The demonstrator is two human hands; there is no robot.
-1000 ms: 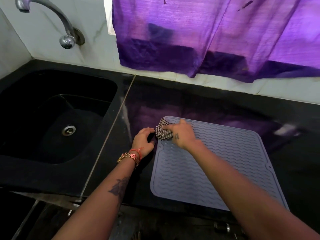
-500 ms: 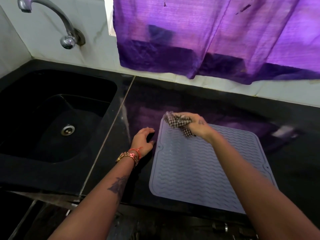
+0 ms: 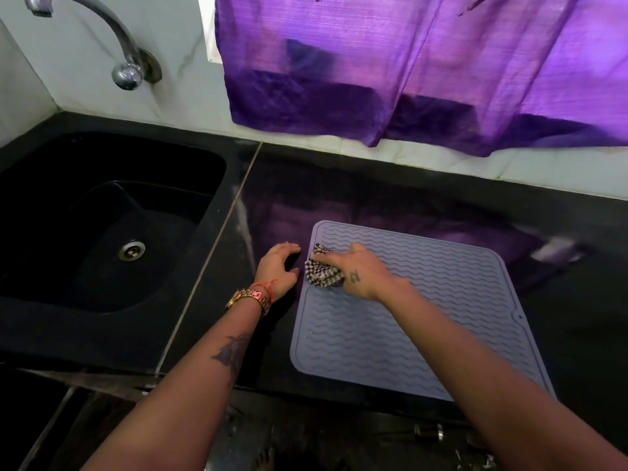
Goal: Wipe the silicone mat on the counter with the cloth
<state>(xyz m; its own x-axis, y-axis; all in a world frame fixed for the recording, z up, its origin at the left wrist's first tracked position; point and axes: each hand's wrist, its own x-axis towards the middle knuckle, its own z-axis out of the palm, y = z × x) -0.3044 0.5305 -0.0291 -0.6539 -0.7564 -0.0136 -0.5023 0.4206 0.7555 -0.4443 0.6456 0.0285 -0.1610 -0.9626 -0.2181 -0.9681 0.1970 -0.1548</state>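
Your right hand (image 3: 360, 271) has come back from the mat's far edge to its left edge, fingers closed over the bunched black-and-white checked cloth (image 3: 321, 270) and pressing it down. The cloth sits crumpled on the pale lilac, wave-ribbed silicone mat (image 3: 424, 321), which lies flat on the glossy black stone counter (image 3: 577, 300). Your left hand (image 3: 280, 265) stays beside the mat, fingers loosely spread on the counter, wrist bent, forearm stretched forward.

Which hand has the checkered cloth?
The right hand, pressing the checkered cloth onto the silicone mat. The left hand, with the gold watch, rests empty on the black counter.
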